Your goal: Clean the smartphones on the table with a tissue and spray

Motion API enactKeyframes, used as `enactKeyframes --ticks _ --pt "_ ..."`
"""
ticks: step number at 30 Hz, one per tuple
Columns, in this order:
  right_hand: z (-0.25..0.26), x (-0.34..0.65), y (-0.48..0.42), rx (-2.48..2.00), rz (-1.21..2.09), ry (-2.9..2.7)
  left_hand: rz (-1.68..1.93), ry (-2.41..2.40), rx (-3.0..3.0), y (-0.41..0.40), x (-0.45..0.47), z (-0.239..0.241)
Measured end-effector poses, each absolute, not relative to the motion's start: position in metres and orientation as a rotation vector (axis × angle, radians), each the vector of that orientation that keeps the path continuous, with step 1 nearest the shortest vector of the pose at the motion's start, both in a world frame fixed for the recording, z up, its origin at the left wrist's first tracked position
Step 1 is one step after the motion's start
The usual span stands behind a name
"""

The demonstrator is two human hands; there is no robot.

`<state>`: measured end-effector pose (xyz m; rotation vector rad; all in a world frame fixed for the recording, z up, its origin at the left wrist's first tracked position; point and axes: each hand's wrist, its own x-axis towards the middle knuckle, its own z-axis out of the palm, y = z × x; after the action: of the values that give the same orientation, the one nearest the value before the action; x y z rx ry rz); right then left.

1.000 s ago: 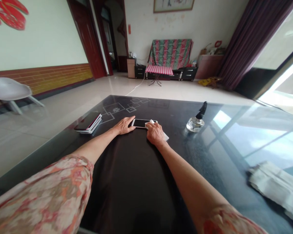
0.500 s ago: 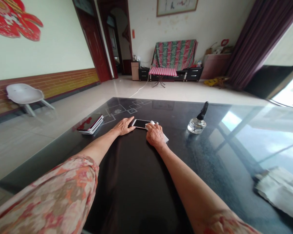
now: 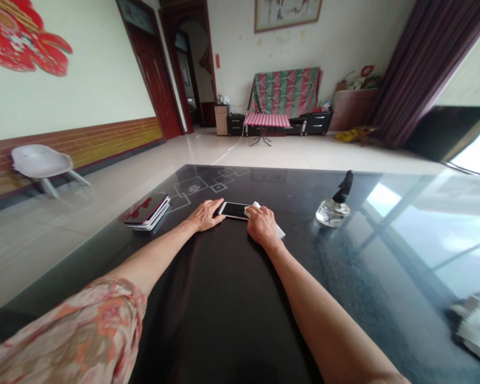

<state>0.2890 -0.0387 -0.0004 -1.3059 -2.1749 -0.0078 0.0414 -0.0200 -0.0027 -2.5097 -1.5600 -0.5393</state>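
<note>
A white-framed smartphone point(image 3: 234, 210) with a dark screen lies flat on the glossy black table point(image 3: 224, 298). My left hand point(image 3: 205, 215) holds its left end, thumb on the near side and fingers on the far side. Bunched under the fingers of my right hand point(image 3: 262, 224) is a white cloth point(image 3: 280, 232), pressed on the right part of the phone. That hand and the cloth cover the phone's right end.
Left of my hands is a stack of phones or similar flat devices point(image 3: 149, 212). A clear spray bottle point(image 3: 333, 212) with a black nozzle stands to the right. A crumpled pale cloth point(image 3: 478, 325) lies at the right edge. Beyond the table are a white chair point(image 3: 42, 161) and a striped small table point(image 3: 266, 120).
My right hand with the cloth has slid a little to the right over the phone, baring more screen. My left hand keeps its place at the phone's end. The view has shifted slightly.
</note>
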Motion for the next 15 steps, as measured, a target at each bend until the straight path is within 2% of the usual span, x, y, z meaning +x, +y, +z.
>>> enactKeyframes --ticks 15 --pt "-0.0030 0.2910 -0.0376 -1.425 -0.034 -2.118 -0.541 -1.534 -2.511 -0.0150 0.0464 -0.0036"
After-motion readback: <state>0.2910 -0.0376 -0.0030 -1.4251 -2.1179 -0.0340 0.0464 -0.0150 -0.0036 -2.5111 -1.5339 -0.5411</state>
